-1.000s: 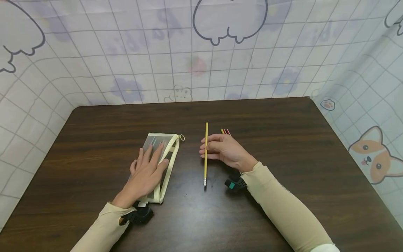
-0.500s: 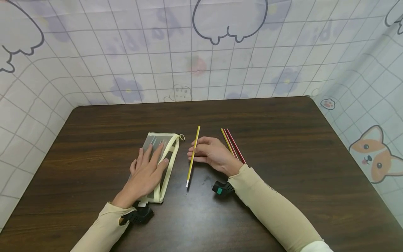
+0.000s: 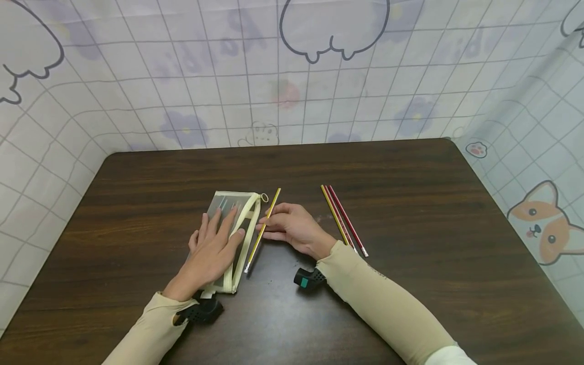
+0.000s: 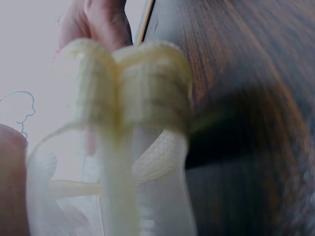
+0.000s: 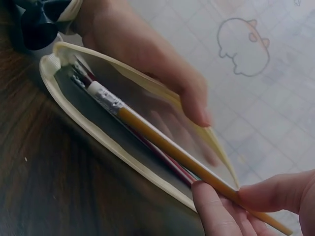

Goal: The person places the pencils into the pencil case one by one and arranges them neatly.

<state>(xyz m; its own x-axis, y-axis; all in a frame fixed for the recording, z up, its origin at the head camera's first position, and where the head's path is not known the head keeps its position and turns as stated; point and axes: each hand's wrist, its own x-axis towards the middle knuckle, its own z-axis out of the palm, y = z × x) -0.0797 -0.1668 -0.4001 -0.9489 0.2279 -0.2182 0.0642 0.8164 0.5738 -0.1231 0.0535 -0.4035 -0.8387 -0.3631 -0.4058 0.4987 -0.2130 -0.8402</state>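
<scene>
My left hand [image 3: 210, 253] lies on a see-through pencil pouch [image 3: 232, 197] with pale yellow edging, fingers stretched over it and thumb by its mouth. In the right wrist view the pouch mouth gapes, and that thumb touches its upper edge. A yellow pencil [image 3: 255, 248] with a white eraser is pinched between the thumb and fingers of my right hand [image 3: 296, 230]. Its eraser end [image 5: 103, 96] shows at the gaping mouth, over a reddish pencil [image 5: 165, 157] inside. In the left wrist view, pale edging [image 4: 152, 88] fills the middle, blurred.
To the right of my right hand lie three pencils [image 3: 337, 213], one yellow and two reddish, side by side on the dark wooden table [image 3: 410, 203]. A patterned cloth [image 3: 292, 91] hangs behind the table. A black camera [image 3: 309, 279] sits at my right wrist.
My right hand has carried the yellow pencil leftward to the pouch's edge, tilting its eraser end to the left. The three pencils on the table are uncovered now. My left hand stays put.
</scene>
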